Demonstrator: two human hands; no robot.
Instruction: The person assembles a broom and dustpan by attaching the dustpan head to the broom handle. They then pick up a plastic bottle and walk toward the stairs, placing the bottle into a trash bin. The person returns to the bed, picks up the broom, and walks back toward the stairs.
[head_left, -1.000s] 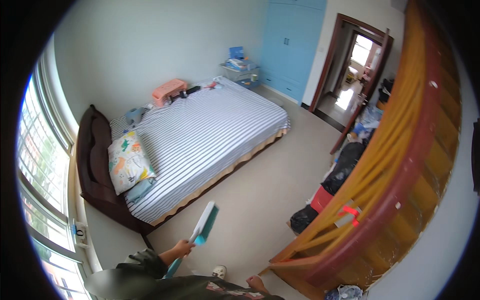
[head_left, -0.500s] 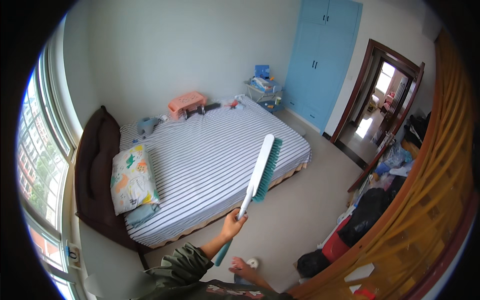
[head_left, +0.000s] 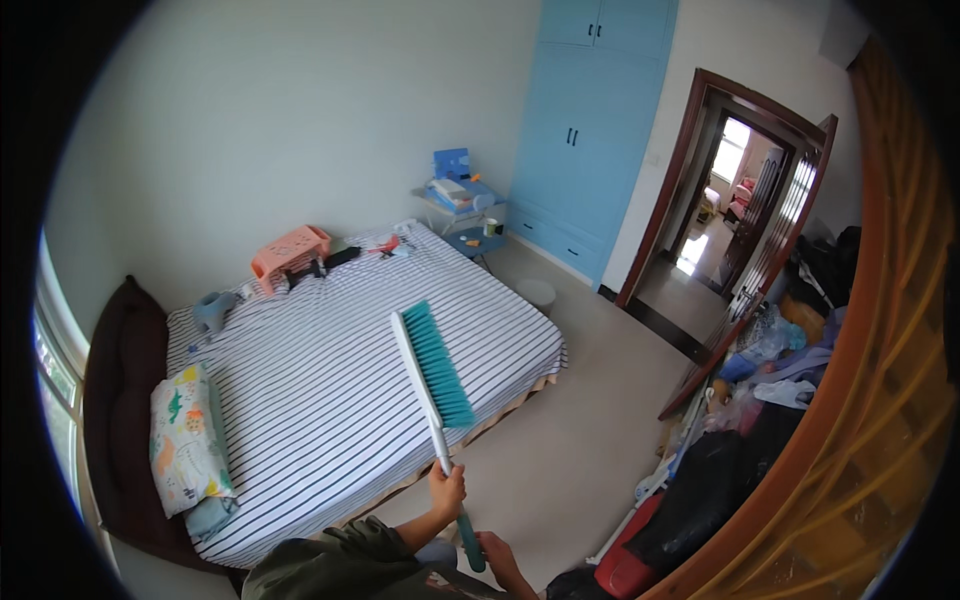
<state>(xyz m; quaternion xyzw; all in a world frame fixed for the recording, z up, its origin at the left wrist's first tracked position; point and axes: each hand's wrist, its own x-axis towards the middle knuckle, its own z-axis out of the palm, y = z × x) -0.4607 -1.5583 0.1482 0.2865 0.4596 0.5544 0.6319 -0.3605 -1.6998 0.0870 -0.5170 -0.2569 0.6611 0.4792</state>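
A long bed brush [head_left: 436, 375] with a white back and green bristles is held up in front of me, over the near side of the bed. Its head tilts up and to the left, bristles facing right. My left hand [head_left: 447, 491] is wrapped round the handle below the head. At the handle's green lower end, my right hand [head_left: 498, 556] has its fingers curled against it; part of those fingers is hidden. Beneath the brush lies the bed's striped sheet [head_left: 330, 400]. A patterned pillow [head_left: 188, 440] rests by the dark headboard [head_left: 125, 400].
On the bed's far side are a pink plastic basket [head_left: 290, 255] and a grey-blue item [head_left: 212, 312]. A small folding table [head_left: 460, 200] stands beside the blue wardrobe [head_left: 580, 140]. Bags and piled belongings [head_left: 700, 480] line the right, near an open door [head_left: 770, 260].
The view has turned right. The brush has swung from leaning right to leaning left, bristles turned more toward me. My right hand has come up to the handle's lower end.
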